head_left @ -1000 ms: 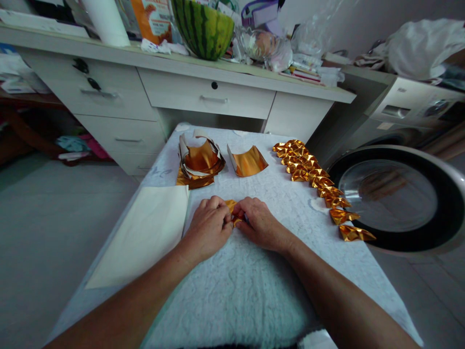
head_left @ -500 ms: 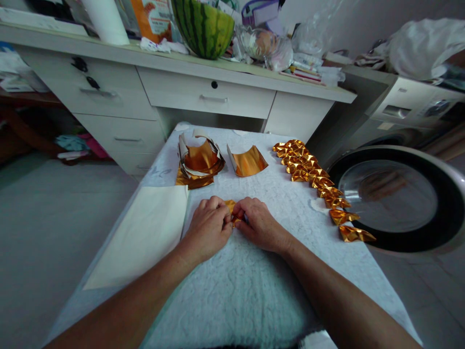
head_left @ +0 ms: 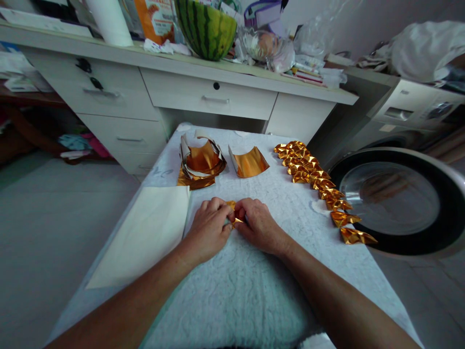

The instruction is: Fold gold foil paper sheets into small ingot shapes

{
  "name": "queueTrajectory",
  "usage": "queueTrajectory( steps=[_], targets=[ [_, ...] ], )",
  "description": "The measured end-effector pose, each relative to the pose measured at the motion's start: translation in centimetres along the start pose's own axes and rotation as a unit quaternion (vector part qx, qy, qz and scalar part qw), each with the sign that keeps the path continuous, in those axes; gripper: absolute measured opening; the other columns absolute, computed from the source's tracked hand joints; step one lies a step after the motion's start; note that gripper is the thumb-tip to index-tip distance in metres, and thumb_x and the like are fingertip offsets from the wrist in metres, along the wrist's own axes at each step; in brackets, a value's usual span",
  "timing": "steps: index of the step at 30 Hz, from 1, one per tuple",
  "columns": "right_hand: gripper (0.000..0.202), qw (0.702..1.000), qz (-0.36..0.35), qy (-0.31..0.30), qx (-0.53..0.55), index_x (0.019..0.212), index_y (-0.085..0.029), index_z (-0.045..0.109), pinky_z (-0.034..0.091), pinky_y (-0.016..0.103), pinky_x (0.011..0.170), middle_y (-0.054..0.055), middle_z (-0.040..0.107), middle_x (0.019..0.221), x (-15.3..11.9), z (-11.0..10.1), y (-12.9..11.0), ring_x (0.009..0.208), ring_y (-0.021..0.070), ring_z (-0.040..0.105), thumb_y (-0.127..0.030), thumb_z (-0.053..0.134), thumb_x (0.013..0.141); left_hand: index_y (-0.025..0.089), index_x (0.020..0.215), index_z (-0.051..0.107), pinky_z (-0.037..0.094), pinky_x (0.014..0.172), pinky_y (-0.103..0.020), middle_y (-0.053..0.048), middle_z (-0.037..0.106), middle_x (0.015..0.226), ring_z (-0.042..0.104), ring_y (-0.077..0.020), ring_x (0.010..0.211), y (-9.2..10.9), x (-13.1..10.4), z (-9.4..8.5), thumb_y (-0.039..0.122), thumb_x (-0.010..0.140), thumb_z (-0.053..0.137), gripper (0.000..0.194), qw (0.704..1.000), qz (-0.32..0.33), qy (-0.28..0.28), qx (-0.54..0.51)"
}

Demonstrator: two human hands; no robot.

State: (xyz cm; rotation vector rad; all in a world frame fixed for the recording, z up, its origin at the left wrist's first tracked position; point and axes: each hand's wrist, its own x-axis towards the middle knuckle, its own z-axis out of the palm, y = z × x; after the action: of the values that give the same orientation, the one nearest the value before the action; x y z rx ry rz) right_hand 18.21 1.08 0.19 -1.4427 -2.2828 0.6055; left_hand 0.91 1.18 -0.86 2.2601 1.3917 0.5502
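Between my hands is a piece of gold foil paper (head_left: 238, 222), mostly covered by the fingers, so its folds are hard to make out. My left hand (head_left: 210, 225) pinches its left side with bent fingers. My right hand (head_left: 257, 224) grips the right side, thumb and fingertips pressed on the foil. Just beyond them lies one curved gold foil sheet (head_left: 250, 162). Left of that sheet sits a curled stack of gold foil sheets (head_left: 201, 157). Several folded gold foil pieces (head_left: 321, 184) run in an overlapping row along the table's right side.
A cream paper sheet (head_left: 145, 232) lies at the left on the cloth-covered table (head_left: 232, 295). Behind stands a white counter with drawers (head_left: 214, 97), holding a cut watermelon (head_left: 205, 31) and clutter. The open washing machine door (head_left: 392, 198) is close to the table's right edge.
Both hands stay at nearly the same spot, with small finger shifts on the foil; a little more of it shows between them. The whole view has shifted slightly.
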Motion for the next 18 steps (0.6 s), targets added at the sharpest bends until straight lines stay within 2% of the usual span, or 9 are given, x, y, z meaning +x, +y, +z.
queueTrajectory(
  steps=[3,6,11,18],
  targets=[
    [0.029,1.000,0.010,0.006,-0.010,0.107,-0.017,0.053,0.036,0.035,0.079,0.005,0.061,0.094,0.05,0.12,-0.12,0.086,0.0202,0.050,-0.017,0.060,0.079,0.022,0.091,0.058,0.041,0.092,-0.042,-0.005,0.052,0.106,0.045,-0.0247,0.101,-0.14,-0.07,-0.05,0.016,0.081,0.056,0.012,1.000,0.000,-0.007,-0.006],
    [0.042,1.000,0.004,0.007,-0.005,0.120,-0.016,0.049,0.036,0.035,0.081,0.005,0.061,0.096,0.03,0.07,-0.32,0.087,0.0202,0.051,-0.015,0.059,0.080,0.021,0.098,0.057,0.041,0.094,-0.042,-0.005,0.052,0.110,0.044,-0.0247,0.104,-0.28,-0.10,-0.06,0.015,0.081,0.056,0.019,1.000,0.001,-0.013,-0.012],
    [0.064,1.000,0.009,-0.027,-0.003,0.141,-0.020,0.035,0.035,0.038,0.088,0.005,0.061,0.101,-0.06,-0.38,-0.56,0.091,0.0195,0.050,-0.008,0.054,0.081,0.021,0.099,0.058,0.040,0.095,-0.044,-0.006,0.051,0.111,0.044,-0.0252,0.105,-0.39,-0.02,0.04,0.013,0.080,0.054,0.021,1.000,-0.005,-0.026,-0.009],
    [0.076,0.998,0.003,-0.060,-0.002,0.147,-0.022,0.027,0.034,0.037,0.089,0.007,0.058,0.108,-0.20,-0.70,0.00,0.093,0.0187,0.048,0.002,0.045,0.077,0.022,0.097,0.058,0.041,0.094,-0.043,-0.005,0.052,0.110,0.044,-0.0250,0.104,-0.47,-0.02,0.09,0.013,0.078,0.055,0.021,1.000,-0.004,-0.018,-0.016]
  ],
)
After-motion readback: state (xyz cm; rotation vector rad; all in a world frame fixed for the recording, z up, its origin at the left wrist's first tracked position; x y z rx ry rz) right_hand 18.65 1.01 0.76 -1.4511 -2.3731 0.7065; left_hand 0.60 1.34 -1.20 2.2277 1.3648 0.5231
